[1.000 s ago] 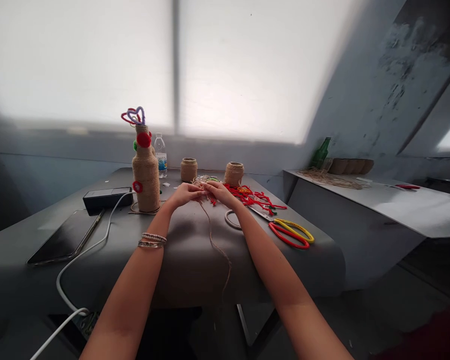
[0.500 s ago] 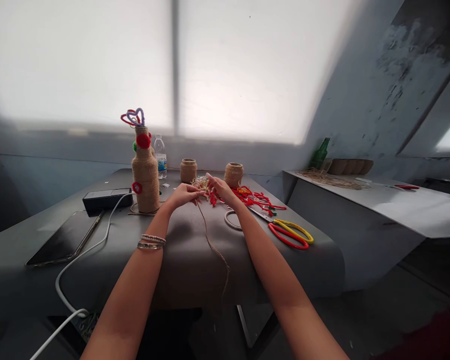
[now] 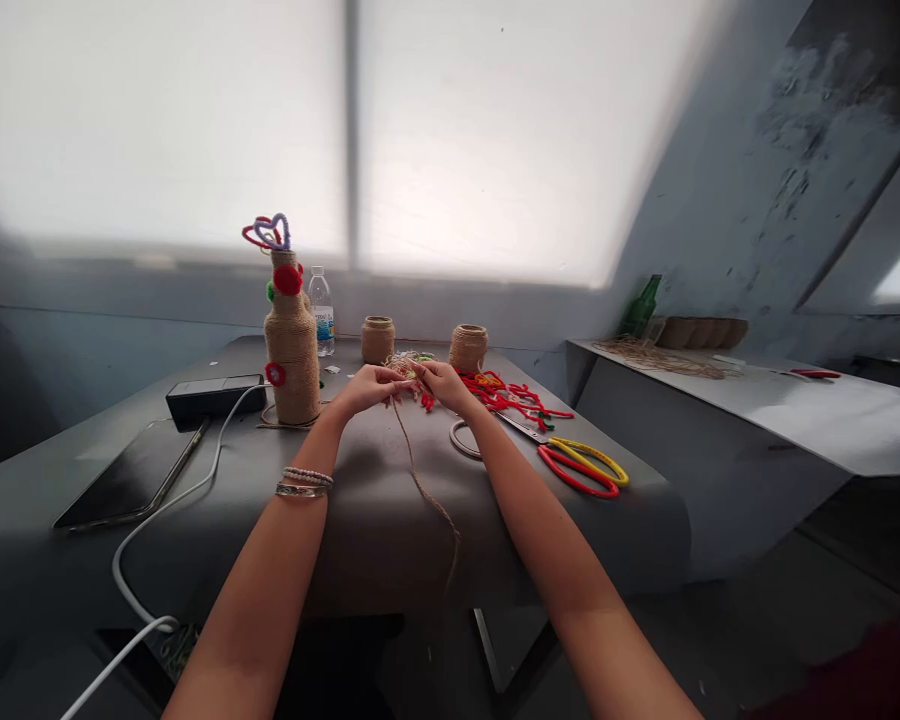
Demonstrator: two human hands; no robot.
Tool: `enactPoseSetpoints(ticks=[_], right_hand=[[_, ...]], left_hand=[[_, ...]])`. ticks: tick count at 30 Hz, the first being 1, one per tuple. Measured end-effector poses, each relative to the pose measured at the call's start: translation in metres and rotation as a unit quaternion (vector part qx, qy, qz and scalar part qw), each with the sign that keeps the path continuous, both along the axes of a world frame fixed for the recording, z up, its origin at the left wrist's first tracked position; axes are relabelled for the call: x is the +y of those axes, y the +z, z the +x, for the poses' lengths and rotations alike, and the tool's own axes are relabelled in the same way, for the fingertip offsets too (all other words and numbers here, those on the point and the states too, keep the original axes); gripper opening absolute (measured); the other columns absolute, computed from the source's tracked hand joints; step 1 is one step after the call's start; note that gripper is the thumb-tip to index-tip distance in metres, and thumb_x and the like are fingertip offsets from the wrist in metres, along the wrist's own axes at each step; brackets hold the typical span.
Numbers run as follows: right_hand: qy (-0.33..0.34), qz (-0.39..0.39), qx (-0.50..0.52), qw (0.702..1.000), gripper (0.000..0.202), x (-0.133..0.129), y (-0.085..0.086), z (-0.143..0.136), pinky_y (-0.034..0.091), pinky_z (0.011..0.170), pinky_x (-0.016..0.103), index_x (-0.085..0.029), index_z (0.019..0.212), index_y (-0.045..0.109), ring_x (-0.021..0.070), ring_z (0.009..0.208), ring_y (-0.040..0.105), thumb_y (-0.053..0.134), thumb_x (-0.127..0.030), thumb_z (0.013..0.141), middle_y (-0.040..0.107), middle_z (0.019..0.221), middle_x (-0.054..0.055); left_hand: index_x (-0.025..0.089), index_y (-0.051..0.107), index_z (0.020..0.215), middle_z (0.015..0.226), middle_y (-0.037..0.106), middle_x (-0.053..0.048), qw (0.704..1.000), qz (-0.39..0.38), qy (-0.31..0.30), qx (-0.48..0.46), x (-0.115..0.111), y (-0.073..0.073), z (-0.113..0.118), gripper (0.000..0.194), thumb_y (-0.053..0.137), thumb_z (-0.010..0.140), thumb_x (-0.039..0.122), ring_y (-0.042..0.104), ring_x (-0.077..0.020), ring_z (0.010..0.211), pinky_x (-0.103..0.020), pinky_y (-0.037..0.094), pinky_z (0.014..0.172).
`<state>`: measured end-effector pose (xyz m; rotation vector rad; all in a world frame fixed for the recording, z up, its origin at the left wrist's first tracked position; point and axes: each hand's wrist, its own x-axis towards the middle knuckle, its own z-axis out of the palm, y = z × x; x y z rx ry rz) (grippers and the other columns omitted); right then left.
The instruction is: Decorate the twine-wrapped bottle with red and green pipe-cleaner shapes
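Note:
My left hand (image 3: 373, 388) is closed in a pinch on a length of brown twine (image 3: 414, 468), which hangs from the fingers over the table and its front edge. Against its fingertips, my right hand (image 3: 442, 383) pinches too, at the upper end of the twine; the exact grip is small and partly hidden. Behind the hands lies a pile of pale twine scraps (image 3: 403, 362). Red pipe cleaner pieces (image 3: 521, 400) are scattered to the right. Scissors (image 3: 581, 465) with red and yellow handles rest beside my right forearm, and a grey ring (image 3: 461, 440) is partly covered by it.
A twine-wrapped bottle (image 3: 292, 360) with pipe cleaner hearts stands left, before a plastic water bottle (image 3: 322, 318). Two twine-wrapped jars (image 3: 377, 340) are at the back. A phone (image 3: 131, 475), black box (image 3: 214, 400) and white cable (image 3: 195, 490) lie left. A side table (image 3: 780, 410) holds a green bottle (image 3: 641, 308).
My right hand has lowered and its fingers, raised and apart before, now close together at my left fingertips. My left hand stays on the twine almost unmoved.

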<state>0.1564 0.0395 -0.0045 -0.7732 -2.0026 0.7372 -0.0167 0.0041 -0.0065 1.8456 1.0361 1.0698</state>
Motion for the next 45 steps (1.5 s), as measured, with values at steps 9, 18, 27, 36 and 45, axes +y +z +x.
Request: enactPoseSetpoints(ticks=[9,18,27,36,45], right_hand=[[-0.016,-0.047,0.013,0.999,0.064,0.0021,-0.0008,0.0021,0.022,0.039,0.024,-0.018,0.044,0.040,0.0056,0.034,0.030,0.050,-0.076,0.069,0.036,0.037,-0.004],[-0.006,-0.090,0.029,0.995,0.069,0.0025,0.0042,0.0056,0.029,0.042,0.024,-0.015,0.054,0.057,0.0093,0.041,0.044,0.029,-0.071,0.084,0.054,0.048,0.004],[-0.002,0.006,0.013,1.000,0.048,0.0005,0.0023,0.0043,0.032,0.053,0.024,-0.017,0.065,0.052,0.0091,0.056,0.038,0.053,-0.064,0.074,0.046,0.060,-0.003],[-0.011,0.000,0.032,0.999,0.053,0.0054,-0.0010,0.0025,0.025,0.048,0.024,-0.018,0.062,0.045,0.0082,0.050,0.029,0.044,-0.068,0.079,0.035,0.051,-0.005],[-0.025,-0.022,0.029,0.999,0.063,0.0043,-0.0011,0.0037,0.020,0.043,0.025,-0.020,0.048,0.033,0.0063,0.040,0.023,0.040,-0.076,0.075,0.028,0.041,-0.005]], left_hand=[[0.010,0.071,0.090,0.053,0.053,0.001,1.000,0.004,-0.004,0.002,-0.0028,0.0009,0.0016,0.043,0.070,0.069,0.048,0.041,-0.0080,0.050,-0.023,0.029,0.049],[0.010,0.069,0.083,0.053,0.055,0.001,0.999,-0.007,0.034,-0.024,-0.0077,0.0053,0.0026,0.039,0.074,0.065,0.044,0.043,-0.0085,0.050,-0.023,0.030,0.049],[0.011,0.071,0.086,0.054,0.056,0.000,0.999,0.014,0.015,-0.024,-0.0023,0.0012,0.0001,0.046,0.072,0.064,0.051,0.043,-0.0082,0.049,-0.022,0.029,0.047],[0.011,0.070,0.093,0.053,0.055,0.001,0.999,-0.004,-0.002,-0.032,-0.0039,0.0028,0.0027,0.040,0.071,0.070,0.044,0.043,-0.0073,0.047,-0.021,0.031,0.046],[0.011,0.071,0.103,0.050,0.054,0.001,0.999,-0.024,0.005,-0.036,-0.0053,0.0049,0.0026,0.035,0.069,0.074,0.031,0.040,-0.0073,0.046,-0.022,0.029,0.046]])
